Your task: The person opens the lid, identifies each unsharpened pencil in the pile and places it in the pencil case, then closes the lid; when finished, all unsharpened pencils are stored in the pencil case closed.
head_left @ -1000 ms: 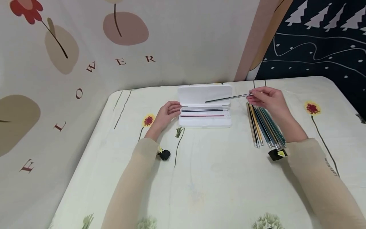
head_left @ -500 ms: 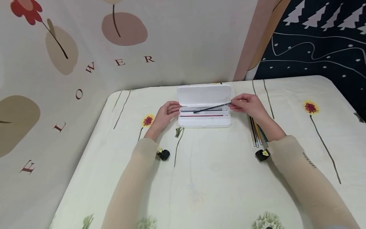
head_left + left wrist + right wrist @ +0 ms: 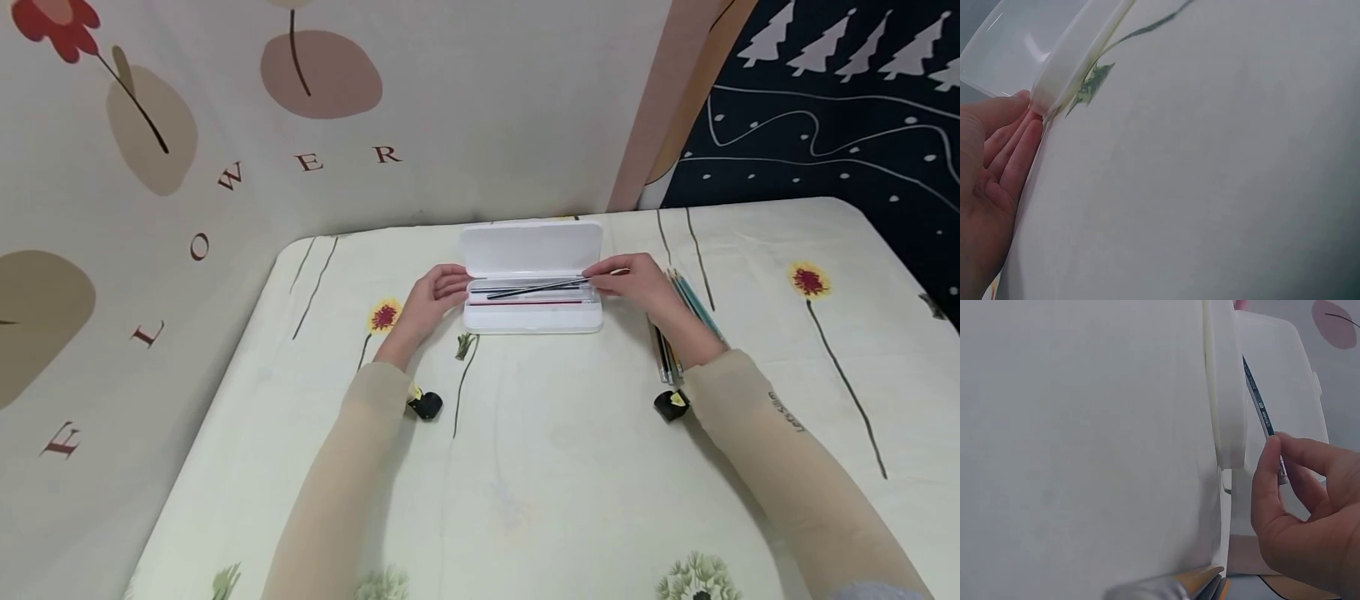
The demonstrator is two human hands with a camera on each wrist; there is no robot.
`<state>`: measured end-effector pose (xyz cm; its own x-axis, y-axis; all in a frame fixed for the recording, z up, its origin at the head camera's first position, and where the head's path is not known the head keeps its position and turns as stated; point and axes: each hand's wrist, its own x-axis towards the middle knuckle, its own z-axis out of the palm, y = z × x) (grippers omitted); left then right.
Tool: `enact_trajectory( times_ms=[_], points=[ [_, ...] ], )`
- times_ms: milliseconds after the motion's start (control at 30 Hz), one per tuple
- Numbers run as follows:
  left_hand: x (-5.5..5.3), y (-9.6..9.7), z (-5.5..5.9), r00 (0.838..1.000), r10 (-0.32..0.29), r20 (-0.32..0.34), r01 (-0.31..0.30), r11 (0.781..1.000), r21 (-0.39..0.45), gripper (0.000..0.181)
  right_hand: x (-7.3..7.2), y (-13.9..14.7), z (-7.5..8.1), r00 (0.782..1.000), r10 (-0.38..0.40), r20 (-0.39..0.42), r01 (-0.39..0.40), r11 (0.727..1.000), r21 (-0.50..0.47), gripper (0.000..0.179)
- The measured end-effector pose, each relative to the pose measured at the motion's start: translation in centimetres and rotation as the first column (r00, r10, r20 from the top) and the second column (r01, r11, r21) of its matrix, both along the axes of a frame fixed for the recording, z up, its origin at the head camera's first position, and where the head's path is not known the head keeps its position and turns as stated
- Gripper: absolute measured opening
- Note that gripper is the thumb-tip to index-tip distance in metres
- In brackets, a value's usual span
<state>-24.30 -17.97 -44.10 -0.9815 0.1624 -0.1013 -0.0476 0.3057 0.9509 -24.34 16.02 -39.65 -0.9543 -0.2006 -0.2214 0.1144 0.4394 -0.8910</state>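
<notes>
A white plastic pencil case point(image 3: 532, 319) lies with its lid point(image 3: 531, 250) raised at the back. Inside it are a red pencil point(image 3: 525, 303) and a dark pencil point(image 3: 480, 289). At the case's left end my left hand point(image 3: 435, 302) holds the corner between thumb and fingers, as the left wrist view shows. My right hand point(image 3: 633, 283) pinches a dark green pencil point(image 3: 1262, 411) near its silver end. That pencil slants down over the case, its far tip low above the dark pencil's compartment. In the right wrist view the thumb and forefinger grip it close to the eraser end.
Several loose pencils point(image 3: 693, 298) lie in a bundle right of the case, partly hidden under my right wrist. The table's flowered cloth point(image 3: 555, 467) runs back to a patterned wall hanging point(image 3: 480, 108). A dark tree-print cloth point(image 3: 825, 125) hangs at the back right.
My right hand has moved left from over the pencil bundle to the case's right end, bringing the dark green pencil down into the case's opening. The left hand has stayed at the case's left end.
</notes>
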Motion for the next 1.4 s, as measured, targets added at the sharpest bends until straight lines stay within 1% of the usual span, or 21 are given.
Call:
enact_trajectory(
  times_ms=[133,267,500,600,767,833,1000,1067,1300,1400],
  points=[
    [-0.2,-0.1,-0.5,1.000,-0.001,-0.025,0.001,1.000,-0.004,0.042,0.0,-0.2,0.1,1.000,0.014,0.020,-0.014,1.000,-0.009,0.031],
    [-0.1,0.0,-0.5,0.999,0.001,-0.048,-0.002,1.000,-0.014,0.041,0.0,-0.2,-0.1,1.000,0.008,0.007,-0.008,1.000,-0.017,0.031],
    [0.1,0.0,-0.4,0.999,0.012,-0.053,-0.013,0.999,-0.030,0.041,-0.2,-0.2,-0.2,1.000,-0.026,-0.016,0.027,0.996,0.084,0.028],
    [0.0,0.0,-0.5,0.998,0.010,-0.054,-0.012,1.000,-0.023,0.040,-0.3,-0.1,-0.3,0.999,-0.044,-0.018,0.046,0.993,0.105,0.028],
    [0.0,-0.1,-0.6,0.998,0.006,-0.055,-0.007,1.000,-0.016,0.040,-0.3,-0.1,-0.3,0.999,-0.021,-0.029,0.025,0.987,0.159,0.028],
    [0.1,0.0,-0.2,0.999,0.005,-0.038,-0.005,1.000,-0.003,0.041,-0.3,-0.2,-0.2,0.999,-0.007,-0.033,0.013,0.983,0.185,0.028],
    [0.9,0.6,1.9,1.000,0.003,0.014,-0.003,1.000,0.024,0.041,-0.2,-0.3,0.0,0.999,-0.004,-0.037,0.012,0.977,0.215,0.026],
    [1.1,0.7,2.3,1.000,-0.001,0.014,0.001,1.000,0.024,0.041,-0.2,-0.2,0.0,0.999,-0.005,-0.045,0.015,0.976,0.217,0.026],
    [1.3,0.8,2.6,1.000,-0.003,0.014,0.002,1.000,0.015,0.042,-0.3,0.1,0.1,0.997,-0.013,-0.077,0.029,0.977,0.211,0.027],
    [1.3,0.7,2.6,1.000,-0.003,0.014,0.002,1.000,0.023,0.042,-0.3,0.3,0.3,0.997,-0.035,-0.073,0.046,0.985,0.167,0.026]
  ],
)
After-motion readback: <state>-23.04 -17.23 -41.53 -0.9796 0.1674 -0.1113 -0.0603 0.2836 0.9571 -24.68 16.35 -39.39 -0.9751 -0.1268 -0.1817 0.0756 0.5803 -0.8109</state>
